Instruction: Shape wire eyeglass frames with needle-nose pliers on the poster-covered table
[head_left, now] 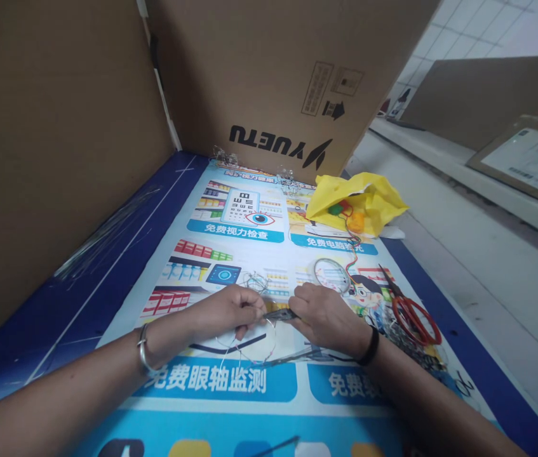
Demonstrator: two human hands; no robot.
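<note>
My left hand (230, 312) is closed in a pinch on a thin silver wire (249, 346) that loops down toward me over the printed poster (230, 254). My right hand (326, 314) is wrapped round small dark pliers (279, 314), whose tip meets the wire between both hands. A silver bangle sits on my left wrist and a black band on my right. A small tangle of wire (255, 281) lies just beyond my left fingers. A clear ring of wire (331, 274) lies just past my right hand.
Red-handled scissors (414, 314) lie right of my right hand. A yellow bag (357, 202) with coloured beads and a beaded strand sits at the poster's far right. Cardboard walls (59, 146) stand at left and back. A pale floor and flat boxes (526, 158) lie right.
</note>
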